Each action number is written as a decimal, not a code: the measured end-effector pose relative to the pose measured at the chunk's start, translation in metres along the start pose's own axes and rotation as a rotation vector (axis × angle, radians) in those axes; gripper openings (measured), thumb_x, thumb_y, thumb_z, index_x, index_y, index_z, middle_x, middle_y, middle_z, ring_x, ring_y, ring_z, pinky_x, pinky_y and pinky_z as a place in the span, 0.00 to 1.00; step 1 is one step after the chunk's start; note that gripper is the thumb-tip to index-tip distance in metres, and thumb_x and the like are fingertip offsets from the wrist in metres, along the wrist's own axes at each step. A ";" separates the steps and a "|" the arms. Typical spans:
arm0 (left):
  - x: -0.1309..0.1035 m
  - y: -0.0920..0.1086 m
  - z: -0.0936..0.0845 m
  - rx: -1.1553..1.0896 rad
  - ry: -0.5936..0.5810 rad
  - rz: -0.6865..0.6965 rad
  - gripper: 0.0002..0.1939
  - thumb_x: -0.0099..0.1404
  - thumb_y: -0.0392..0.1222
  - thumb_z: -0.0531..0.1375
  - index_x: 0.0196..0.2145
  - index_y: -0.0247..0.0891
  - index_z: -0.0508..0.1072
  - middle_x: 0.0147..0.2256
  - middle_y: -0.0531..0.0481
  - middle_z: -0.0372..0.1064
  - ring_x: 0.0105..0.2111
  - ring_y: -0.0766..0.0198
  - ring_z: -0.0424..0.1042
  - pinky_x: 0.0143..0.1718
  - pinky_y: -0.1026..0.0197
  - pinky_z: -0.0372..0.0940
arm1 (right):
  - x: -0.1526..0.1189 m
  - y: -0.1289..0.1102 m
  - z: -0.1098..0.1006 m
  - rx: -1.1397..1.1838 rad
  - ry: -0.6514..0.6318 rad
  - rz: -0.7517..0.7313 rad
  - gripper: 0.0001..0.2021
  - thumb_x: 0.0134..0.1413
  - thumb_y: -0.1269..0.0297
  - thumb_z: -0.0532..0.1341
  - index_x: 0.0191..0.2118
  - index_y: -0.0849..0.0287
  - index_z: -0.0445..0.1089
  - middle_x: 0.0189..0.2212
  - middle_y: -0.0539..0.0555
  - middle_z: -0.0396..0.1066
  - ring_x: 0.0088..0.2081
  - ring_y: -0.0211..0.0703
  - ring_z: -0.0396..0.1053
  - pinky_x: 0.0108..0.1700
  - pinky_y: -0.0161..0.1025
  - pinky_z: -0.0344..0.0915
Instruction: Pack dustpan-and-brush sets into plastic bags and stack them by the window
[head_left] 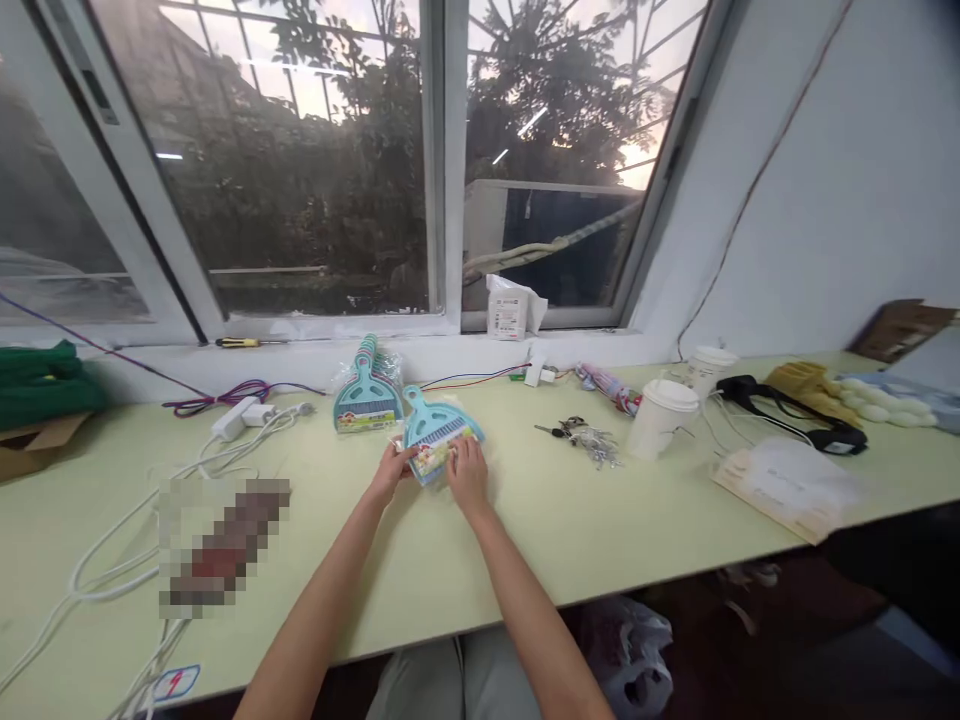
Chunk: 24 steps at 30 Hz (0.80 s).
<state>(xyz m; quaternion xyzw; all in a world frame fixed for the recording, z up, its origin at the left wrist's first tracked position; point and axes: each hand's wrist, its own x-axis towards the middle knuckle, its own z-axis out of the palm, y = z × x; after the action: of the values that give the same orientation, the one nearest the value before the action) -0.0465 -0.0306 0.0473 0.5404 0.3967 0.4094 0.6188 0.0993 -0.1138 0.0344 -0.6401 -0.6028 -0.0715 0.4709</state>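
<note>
A light-blue dustpan and brush set (437, 425) with a colourful label lies tilted between my hands above the pale green table. My left hand (391, 472) grips its lower left edge, fingers closed on it. On the label's right part rest the bent fingers of my right hand (469, 472); whether they pinch the wrapping is too small to tell. Just behind and to the left, a stack of similar dustpan sets (367, 395) in clear plastic lies near the window wall.
White cables and a power adapter (235, 419) spread over the table's left side. Keys (574, 432), a white paper cup (663, 418), a black strapped device (795, 410) and a paper packet (780, 485) lie to the right. The window sill (300, 326) runs behind.
</note>
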 end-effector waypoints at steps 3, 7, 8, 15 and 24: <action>0.006 -0.005 0.003 -0.082 0.096 0.087 0.26 0.52 0.48 0.65 0.47 0.40 0.63 0.44 0.44 0.73 0.37 0.58 0.76 0.35 0.56 0.72 | -0.001 0.010 -0.005 0.020 -0.057 -0.011 0.15 0.66 0.66 0.46 0.42 0.58 0.69 0.42 0.58 0.69 0.47 0.46 0.63 0.52 0.43 0.59; -0.002 -0.011 -0.004 -0.098 0.137 0.125 0.29 0.53 0.48 0.66 0.49 0.39 0.61 0.46 0.42 0.72 0.39 0.56 0.76 0.34 0.56 0.73 | -0.001 0.010 0.004 0.091 -0.126 0.019 0.13 0.66 0.62 0.50 0.38 0.57 0.71 0.40 0.56 0.71 0.47 0.46 0.64 0.52 0.43 0.58; -0.005 -0.012 -0.004 -0.107 0.149 0.129 0.30 0.53 0.48 0.66 0.50 0.39 0.61 0.46 0.42 0.72 0.39 0.56 0.76 0.34 0.56 0.73 | 0.000 0.011 0.007 0.153 -0.120 0.068 0.13 0.65 0.61 0.51 0.36 0.56 0.71 0.39 0.56 0.72 0.46 0.46 0.66 0.51 0.42 0.59; -0.019 -0.003 0.010 -0.067 0.086 0.150 0.46 0.51 0.47 0.69 0.61 0.44 0.50 0.51 0.40 0.69 0.41 0.54 0.76 0.33 0.54 0.74 | 0.018 0.035 0.016 0.986 -0.080 0.648 0.14 0.48 0.55 0.64 0.37 0.60 0.70 0.30 0.53 0.75 0.33 0.42 0.72 0.41 0.40 0.67; -0.008 -0.013 0.001 0.035 0.147 0.136 0.32 0.55 0.64 0.59 0.45 0.33 0.74 0.38 0.40 0.75 0.39 0.51 0.76 0.36 0.53 0.72 | 0.017 0.041 0.013 1.204 -0.010 0.821 0.22 0.34 0.66 0.70 0.39 0.57 0.65 0.31 0.50 0.77 0.33 0.46 0.76 0.35 0.42 0.73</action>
<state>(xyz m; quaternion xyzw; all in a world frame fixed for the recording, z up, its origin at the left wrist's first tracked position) -0.0475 -0.0394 0.0348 0.5455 0.4107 0.4819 0.5492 0.1317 -0.0858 0.0168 -0.4449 -0.2510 0.4578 0.7277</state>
